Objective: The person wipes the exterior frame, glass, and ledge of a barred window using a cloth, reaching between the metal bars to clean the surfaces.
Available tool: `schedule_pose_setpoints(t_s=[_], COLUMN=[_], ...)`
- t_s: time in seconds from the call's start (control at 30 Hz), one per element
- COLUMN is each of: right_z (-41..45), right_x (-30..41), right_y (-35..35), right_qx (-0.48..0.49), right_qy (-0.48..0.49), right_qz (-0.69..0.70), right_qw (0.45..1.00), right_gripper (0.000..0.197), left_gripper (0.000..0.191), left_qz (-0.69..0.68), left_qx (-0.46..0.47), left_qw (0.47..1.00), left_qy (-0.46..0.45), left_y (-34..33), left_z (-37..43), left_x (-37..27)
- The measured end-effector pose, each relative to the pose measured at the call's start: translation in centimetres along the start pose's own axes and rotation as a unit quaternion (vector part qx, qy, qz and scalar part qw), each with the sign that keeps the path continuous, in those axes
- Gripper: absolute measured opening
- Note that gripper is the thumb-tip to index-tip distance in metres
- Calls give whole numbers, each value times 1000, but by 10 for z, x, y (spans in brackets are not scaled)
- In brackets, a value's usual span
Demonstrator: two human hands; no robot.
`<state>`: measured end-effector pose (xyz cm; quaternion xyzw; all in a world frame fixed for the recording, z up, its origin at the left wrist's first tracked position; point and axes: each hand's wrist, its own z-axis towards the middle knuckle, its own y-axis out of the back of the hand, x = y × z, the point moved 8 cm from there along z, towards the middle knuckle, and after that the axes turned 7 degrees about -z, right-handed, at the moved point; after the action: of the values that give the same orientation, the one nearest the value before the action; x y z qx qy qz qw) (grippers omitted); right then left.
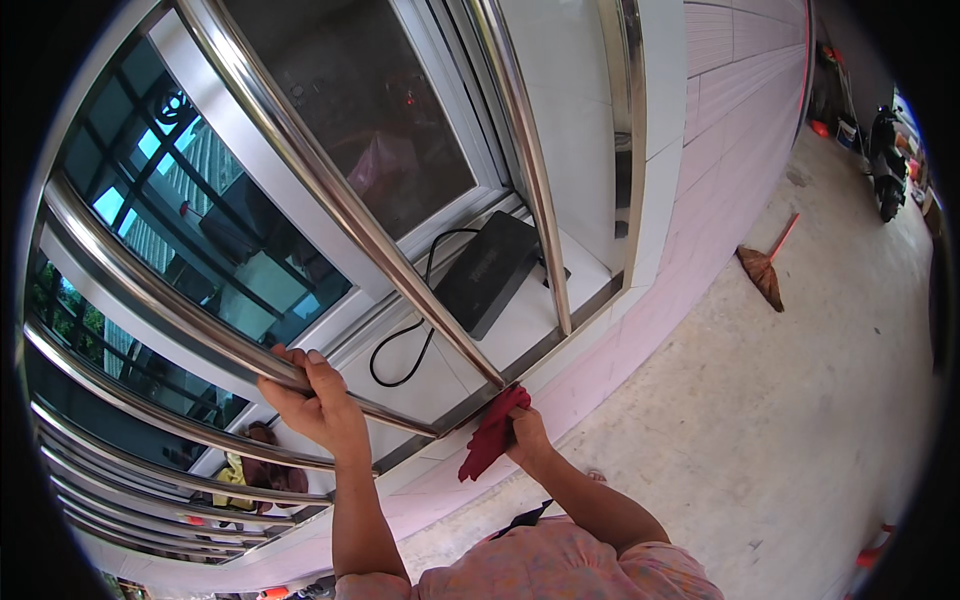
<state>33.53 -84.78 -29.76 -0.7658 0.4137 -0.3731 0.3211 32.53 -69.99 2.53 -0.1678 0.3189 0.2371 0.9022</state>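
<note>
My left hand [319,405] is wrapped around a shiny metal window bar [217,322], near its lower end. In my right hand [529,435] a dark red cloth [492,439] is bunched, its top edge at the flat metal bottom rail [480,405] of the grille, by the foot of another round bar [420,292]. Part of the cloth hangs down over the pink wall tiles. Behind the bars, on the white tiled sill [427,397], lies a black box-shaped device [491,274] with a looped black cable [373,367].
Crumpled brown and yellow cloths [259,472] lie on the sill at left. Sliding window panes [225,225] stand behind the grille. On the concrete floor [690,420] at right lies a broom [765,270] with a red handle; a motorcycle [889,165] stands farther off.
</note>
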Motion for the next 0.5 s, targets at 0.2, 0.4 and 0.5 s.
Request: schedule_pose_setpoints(t_s=[0.2, 0.4, 0.5], right_z=[3, -3, 6], right_x=[19, -9, 5], right_y=[-1, -4, 1], right_qx=[3, 15, 27], right_qy=[28, -8, -6], right_qz=[-5, -10, 20], right_qw=[1000, 1000, 999], right_gripper=[13, 13, 13], left_gripper=[28, 23, 27], left_qz=[11, 6, -11], left_qx=[0, 1, 2], left_qw=[1000, 1000, 1000], left_qy=[-2, -15, 4], left_y=[1, -5, 0], left_z=[0, 0, 0], left_x=[0, -5, -1])
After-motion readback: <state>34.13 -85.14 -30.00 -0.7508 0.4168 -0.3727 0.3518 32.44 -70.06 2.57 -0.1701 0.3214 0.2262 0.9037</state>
